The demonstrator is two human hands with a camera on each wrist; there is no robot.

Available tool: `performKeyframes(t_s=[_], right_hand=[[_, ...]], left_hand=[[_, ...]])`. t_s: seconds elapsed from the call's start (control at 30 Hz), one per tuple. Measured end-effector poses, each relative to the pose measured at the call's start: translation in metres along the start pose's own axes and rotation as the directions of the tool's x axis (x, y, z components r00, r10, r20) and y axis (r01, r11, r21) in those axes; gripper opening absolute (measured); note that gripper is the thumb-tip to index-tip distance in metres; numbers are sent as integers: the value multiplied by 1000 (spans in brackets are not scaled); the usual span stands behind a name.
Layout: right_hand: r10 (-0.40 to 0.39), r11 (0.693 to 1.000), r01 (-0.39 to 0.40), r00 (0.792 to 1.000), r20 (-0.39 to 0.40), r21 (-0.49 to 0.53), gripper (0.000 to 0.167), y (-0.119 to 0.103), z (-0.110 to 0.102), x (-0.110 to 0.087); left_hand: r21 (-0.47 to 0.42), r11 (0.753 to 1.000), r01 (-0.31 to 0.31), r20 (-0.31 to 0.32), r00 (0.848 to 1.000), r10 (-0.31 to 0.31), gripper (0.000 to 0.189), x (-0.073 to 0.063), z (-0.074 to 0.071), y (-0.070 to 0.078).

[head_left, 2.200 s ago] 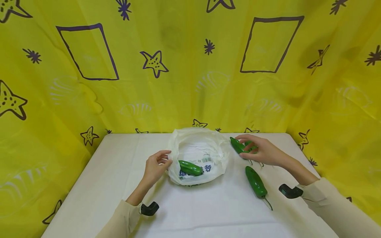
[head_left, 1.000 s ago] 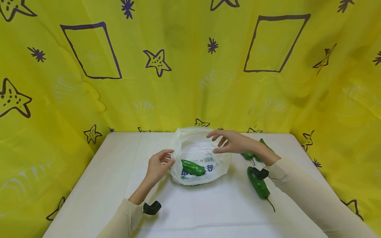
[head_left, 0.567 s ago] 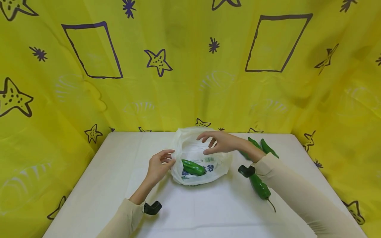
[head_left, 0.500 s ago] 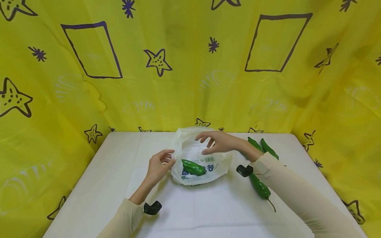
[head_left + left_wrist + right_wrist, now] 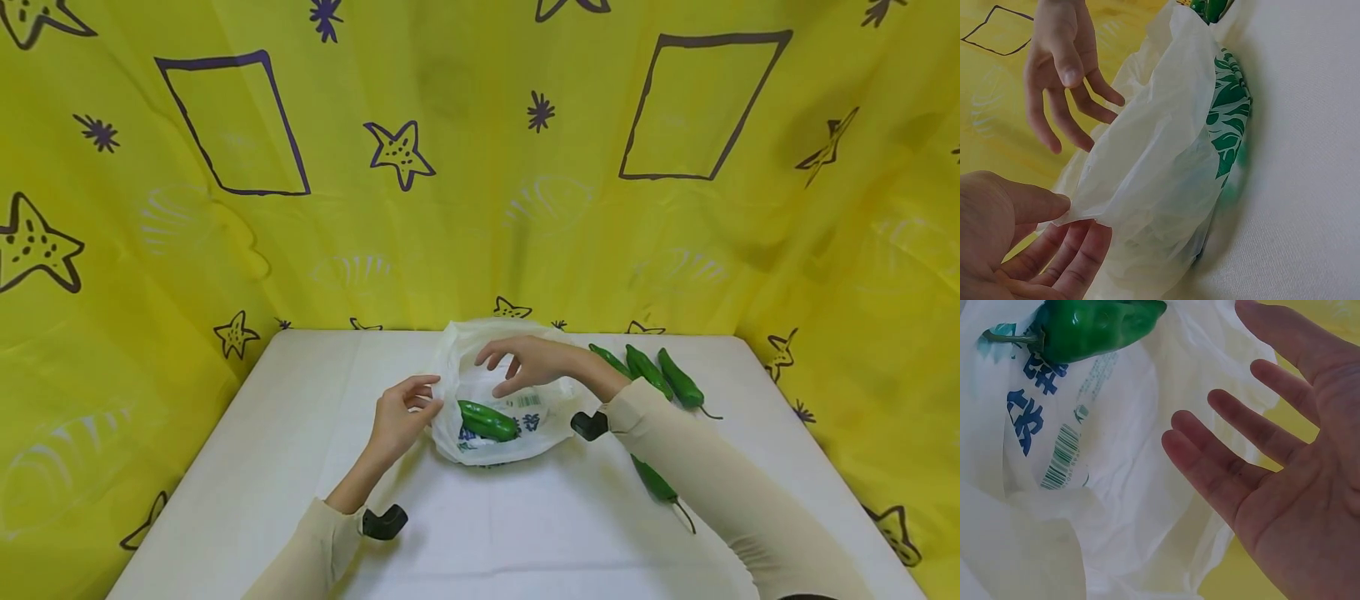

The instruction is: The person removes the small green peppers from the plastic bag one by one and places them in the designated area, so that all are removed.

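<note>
My left hand [image 5: 399, 412] pinches the left rim of a white plastic bag [image 5: 447, 433] between thumb and fingers, as the left wrist view shows. The bag stands with its mouth spread, printed with blue characters, a barcode and green leaves. Inside lies a green pepper [image 5: 487, 421], its stem showing in the right wrist view [image 5: 1094, 331]. Over the bag's mouth hovers my right hand [image 5: 525, 362], fingers apart and holding nothing, above and to the right of the pepper. The right wrist view shows its palm [image 5: 1310, 487] bare beside the bag's inner wall.
Right of the bag, three green peppers lie at the back of the white table [image 5: 300, 433]: one [image 5: 609, 358] partly behind the right forearm, a middle one [image 5: 647, 371] and an outer one [image 5: 681, 379]. Another pepper [image 5: 654, 482] lies nearer, partly under the sleeve. A yellow patterned curtain [image 5: 465, 233] surrounds the table.
My right hand has moved left from the peppers on the right to over the bag's mouth, empty throughout. My left hand keeps its pinch on the rim, and the pepper inside stays put.
</note>
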State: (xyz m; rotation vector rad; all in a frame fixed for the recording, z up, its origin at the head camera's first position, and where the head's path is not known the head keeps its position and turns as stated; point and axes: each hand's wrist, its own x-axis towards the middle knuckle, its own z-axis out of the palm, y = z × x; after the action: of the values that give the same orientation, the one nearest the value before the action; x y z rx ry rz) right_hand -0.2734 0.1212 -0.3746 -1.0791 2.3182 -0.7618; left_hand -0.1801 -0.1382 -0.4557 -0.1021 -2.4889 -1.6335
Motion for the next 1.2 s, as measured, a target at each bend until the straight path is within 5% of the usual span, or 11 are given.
performKeyframes(t_s=[0.23, 0.83, 1.2], right_hand=[[15, 1000, -16, 997, 79, 15, 57, 4, 6, 15], [222, 962, -253, 945, 239, 106, 53, 13, 29, 43], [258, 947, -299, 927, 274, 121, 51, 16, 34, 51]], left_hand=[[-8, 1000, -1, 2, 1000, 1, 33, 0, 0, 0], [-9, 1000, -17, 6, 1000, 17, 32, 0, -2, -1], [-16, 1000, -16, 0, 1000, 16, 33, 1, -2, -3]])
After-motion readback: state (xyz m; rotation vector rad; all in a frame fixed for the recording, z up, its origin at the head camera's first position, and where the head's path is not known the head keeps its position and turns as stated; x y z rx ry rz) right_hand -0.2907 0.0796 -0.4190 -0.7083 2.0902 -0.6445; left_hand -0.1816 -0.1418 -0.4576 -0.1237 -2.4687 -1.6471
